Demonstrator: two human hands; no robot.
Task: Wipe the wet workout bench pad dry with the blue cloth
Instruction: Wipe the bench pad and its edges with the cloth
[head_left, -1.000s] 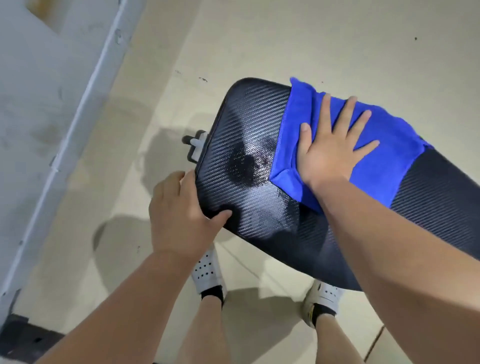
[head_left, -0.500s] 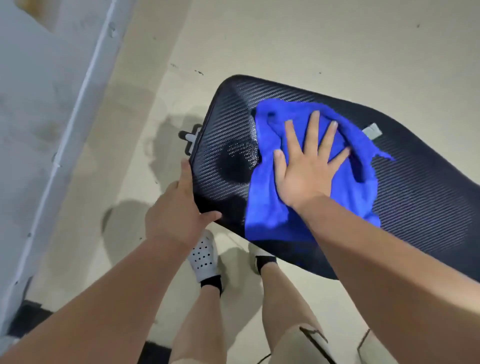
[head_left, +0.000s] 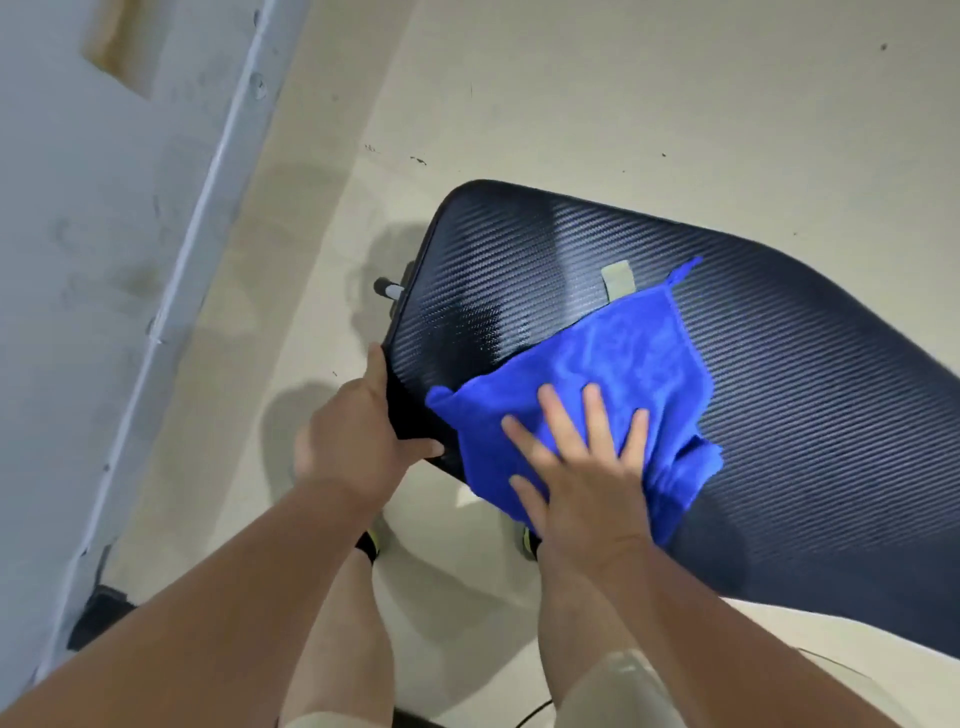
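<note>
Right hand slid cloth nearer, fingers splayed

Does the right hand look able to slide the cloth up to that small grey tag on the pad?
Probably yes. The right hand lies flat on the blue cloth, and the grey tag sits just past the cloth's far edge on the bench pad, with nothing between.

The bench pad runs out of the picture at the right edge, so its far end is unseen. The blue cloth and the right hand cover the pad's near corner. The right hand is blurred. The left hand has its fingers curled under the pad's edge, out of sight. The pad hides both feet.
</note>
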